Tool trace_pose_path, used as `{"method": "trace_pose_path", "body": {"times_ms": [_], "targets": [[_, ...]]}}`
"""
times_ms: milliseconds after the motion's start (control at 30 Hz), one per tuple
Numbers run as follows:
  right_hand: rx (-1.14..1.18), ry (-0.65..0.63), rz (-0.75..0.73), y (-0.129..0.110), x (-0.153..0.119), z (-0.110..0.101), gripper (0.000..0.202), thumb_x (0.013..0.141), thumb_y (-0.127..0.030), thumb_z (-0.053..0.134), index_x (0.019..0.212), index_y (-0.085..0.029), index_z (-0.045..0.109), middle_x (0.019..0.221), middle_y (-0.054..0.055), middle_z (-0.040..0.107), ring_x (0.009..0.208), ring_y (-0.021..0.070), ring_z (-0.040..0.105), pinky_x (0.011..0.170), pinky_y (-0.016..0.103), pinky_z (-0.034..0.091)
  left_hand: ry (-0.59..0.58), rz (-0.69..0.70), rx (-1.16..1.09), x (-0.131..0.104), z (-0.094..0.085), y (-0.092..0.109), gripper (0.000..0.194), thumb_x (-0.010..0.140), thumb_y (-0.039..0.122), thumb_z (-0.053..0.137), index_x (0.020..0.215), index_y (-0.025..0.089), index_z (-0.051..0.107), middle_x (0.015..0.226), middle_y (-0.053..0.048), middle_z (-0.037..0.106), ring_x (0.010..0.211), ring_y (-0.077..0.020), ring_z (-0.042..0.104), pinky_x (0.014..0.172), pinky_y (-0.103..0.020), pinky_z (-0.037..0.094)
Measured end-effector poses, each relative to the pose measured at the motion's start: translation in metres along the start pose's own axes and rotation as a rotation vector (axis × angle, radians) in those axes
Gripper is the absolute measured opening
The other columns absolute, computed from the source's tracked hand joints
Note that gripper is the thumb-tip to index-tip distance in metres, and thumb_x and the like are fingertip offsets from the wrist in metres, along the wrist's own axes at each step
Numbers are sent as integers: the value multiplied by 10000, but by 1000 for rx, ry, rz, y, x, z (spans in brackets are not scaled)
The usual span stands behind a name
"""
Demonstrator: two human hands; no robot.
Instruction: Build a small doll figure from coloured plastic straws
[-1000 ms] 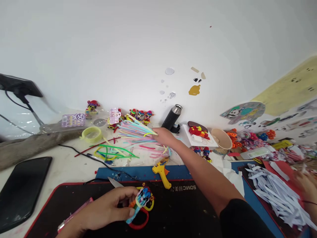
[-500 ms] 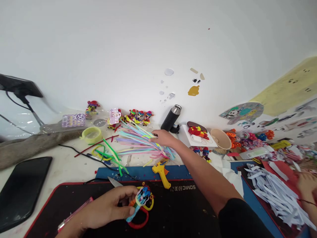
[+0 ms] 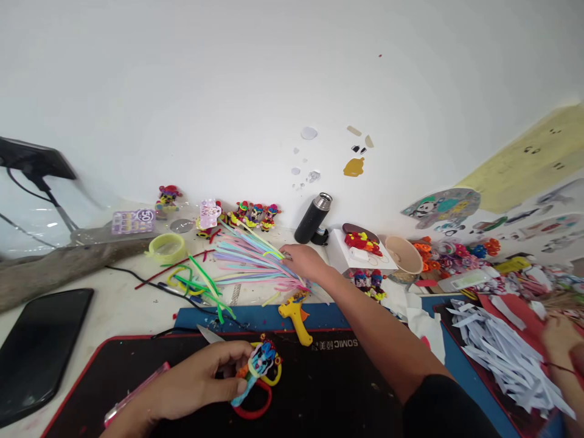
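My left hand (image 3: 207,380) is closed round a small doll (image 3: 259,368) made of pipe cleaners, with a blue and white head and a light blue lower part. Behind and below it lie scissors (image 3: 269,404) with red and yellow handles; their blade tip shows beyond my fingers. My right hand (image 3: 305,263) reaches forward to the pile of pastel pipe cleaners (image 3: 246,258), its curled fingers on strands at the pile's right side. How many strands are between them is hidden. A yellow glue gun (image 3: 296,319) lies just in front of the pile.
Several finished dolls (image 3: 255,216) stand along the wall. A black flask (image 3: 313,219), a white box (image 3: 360,252) and a beige bowl (image 3: 405,258) are behind my right arm. Yellow tape (image 3: 166,248) and a black tablet (image 3: 43,353) lie left. Another person's hand (image 3: 559,344) is near white paper strips (image 3: 506,356).
My right hand stays at the pastel pipe cleaners, with its fingers shifted slightly. The whole view has moved a little. My left hand still holds the doll.
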State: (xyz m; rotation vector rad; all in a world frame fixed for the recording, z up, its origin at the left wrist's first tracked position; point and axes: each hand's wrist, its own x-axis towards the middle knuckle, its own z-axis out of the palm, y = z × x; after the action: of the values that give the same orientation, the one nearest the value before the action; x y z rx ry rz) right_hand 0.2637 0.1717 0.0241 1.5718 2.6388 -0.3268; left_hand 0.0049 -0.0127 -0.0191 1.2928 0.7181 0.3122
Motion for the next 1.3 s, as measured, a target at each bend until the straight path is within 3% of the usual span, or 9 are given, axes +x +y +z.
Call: {"method": "trace_pose_path", "body": {"times_ms": [233, 433, 567, 667, 867, 1033, 1167, 1300], "targets": [[-40, 90, 37, 1, 3, -10, 322, 1063, -236, 525, 1324, -209, 711, 1264, 105, 770, 1125, 259, 713, 883, 294, 471, 7, 14, -46, 0, -1, -4, 454, 864, 588, 744, 1133, 225, 709, 966, -13, 615, 862, -194, 502, 772, -286, 404], [-65, 99, 40, 5, 4, -2, 237, 1008, -250, 641, 1202, -174, 753, 1183, 149, 768, 1120, 294, 690, 898, 333, 482, 37, 36, -174, 1, 1, -4, 414, 855, 564, 786, 1086, 227, 721, 942, -7, 621, 848, -187, 526, 757, -275, 417], [-44, 169, 44, 1, 0, -1, 299, 1077, -331, 553, 1271, -169, 713, 1222, 140, 740, 1148, 263, 658, 945, 333, 466, 174, 77, -287, 3, -3, -1, 414, 861, 548, 793, 1120, 229, 739, 977, -26, 653, 870, -203, 554, 727, -275, 442], [-6, 209, 9, -7, -2, -2, 273, 1076, -366, 569, 1200, -187, 733, 1145, 109, 749, 1084, 243, 666, 903, 315, 460, 288, 122, -372, 5, -6, -1, 444, 846, 538, 813, 1156, 224, 755, 965, -34, 665, 840, -200, 558, 688, -272, 447], [-42, 148, -45, -27, -3, 9, 223, 1048, -367, 628, 1114, -201, 761, 1109, 96, 728, 1067, 244, 657, 862, 310, 454, 358, 144, -439, 6, -7, -7, 493, 804, 521, 860, 1179, 211, 774, 901, -32, 661, 766, -178, 531, 656, -273, 449], [-67, 109, -31, -33, -3, 20, 185, 1015, -356, 675, 1083, -207, 761, 1110, 99, 709, 1017, 246, 663, 822, 308, 455, 347, 135, -427, 5, -5, -8, 469, 806, 518, 860, 1180, 243, 789, 997, -48, 714, 871, -217, 584, 719, -291, 467], [-53, 127, -21, -34, -5, 21, 169, 1021, -317, 657, 1061, -194, 765, 1094, 99, 709, 997, 240, 665, 812, 306, 451, 324, 149, -423, 5, -6, -7, 441, 825, 506, 850, 1181, 252, 791, 1008, -43, 723, 893, -222, 595, 736, -294, 468], [-19, 166, -25, -33, -10, 16, 198, 1055, -302, 602, 1100, -208, 770, 1104, 83, 721, 1019, 218, 662, 843, 292, 447, 378, 177, -466, 4, -7, -5, 437, 798, 474, 884, 1145, 223, 796, 921, -31, 706, 802, -185, 570, 683, -275, 464]]}}
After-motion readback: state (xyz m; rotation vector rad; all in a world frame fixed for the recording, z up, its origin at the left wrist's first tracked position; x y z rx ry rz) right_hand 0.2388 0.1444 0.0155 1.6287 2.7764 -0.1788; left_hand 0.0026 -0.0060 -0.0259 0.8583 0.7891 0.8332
